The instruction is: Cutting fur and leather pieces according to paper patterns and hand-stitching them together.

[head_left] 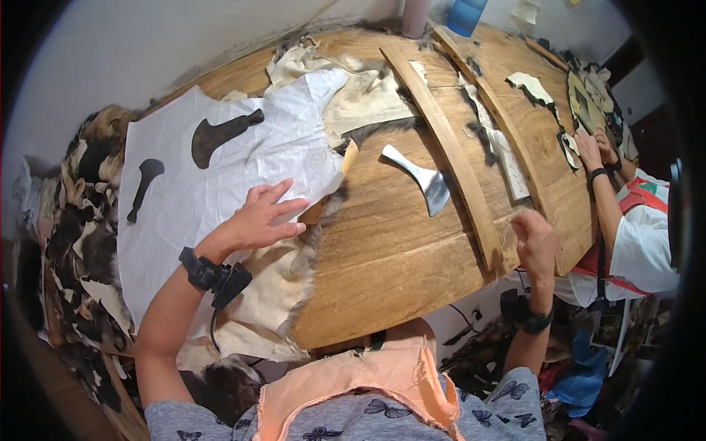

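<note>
My left hand (268,214) lies open, its fingers spread over the right side of a large white sheet (243,176). Under the sheet's lower right edge a pale hide (276,287) shows, with dark fur along its rim. Two dark metal blades with handles rest on the sheet: a broad one (219,138) and a slimmer one (145,187). My right hand (537,241) is raised by the table's near edge, close to the end of a wooden slat (448,154). Its fingers are curled together; a fine strand seems to hang beside them, but what they hold is too small to make out.
A white-handled scraper with a wide blade (421,178) lies mid-table. Beyond it runs a second slat (500,114), with hide strips (507,163) between the two. At the right a co-worker's hands (592,149) handle scraps. Furry hides (84,198) pile up at the left.
</note>
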Motion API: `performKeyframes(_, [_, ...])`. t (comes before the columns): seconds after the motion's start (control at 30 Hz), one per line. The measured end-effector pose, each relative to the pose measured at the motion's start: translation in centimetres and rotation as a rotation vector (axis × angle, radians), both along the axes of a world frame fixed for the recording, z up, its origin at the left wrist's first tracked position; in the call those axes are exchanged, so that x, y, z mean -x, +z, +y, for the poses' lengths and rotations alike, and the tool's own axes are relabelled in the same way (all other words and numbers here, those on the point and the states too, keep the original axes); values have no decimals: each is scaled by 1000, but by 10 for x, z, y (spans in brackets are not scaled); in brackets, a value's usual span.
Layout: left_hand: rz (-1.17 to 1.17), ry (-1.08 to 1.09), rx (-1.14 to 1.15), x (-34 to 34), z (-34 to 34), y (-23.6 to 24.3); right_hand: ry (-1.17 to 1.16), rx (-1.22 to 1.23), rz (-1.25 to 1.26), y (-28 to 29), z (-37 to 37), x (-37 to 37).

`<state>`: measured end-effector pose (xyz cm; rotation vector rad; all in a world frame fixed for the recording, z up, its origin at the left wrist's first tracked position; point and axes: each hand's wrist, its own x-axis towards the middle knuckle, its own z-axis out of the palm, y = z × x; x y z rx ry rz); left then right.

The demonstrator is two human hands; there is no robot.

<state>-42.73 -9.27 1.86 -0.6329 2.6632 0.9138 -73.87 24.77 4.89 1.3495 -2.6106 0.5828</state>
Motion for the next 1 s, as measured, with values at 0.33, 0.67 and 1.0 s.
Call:
performKeyframes(0.33, [387,40,24,-17,55,41,578,183,-376,37,-89,-121])
performKeyframes(0.67, [471,285,-954,-42,112,36,936,406,-1056,18,-148,-153])
performKeyframes(1.0, [725,546,-658,-92,148,37,1236,226,-554,12,-175,-203])
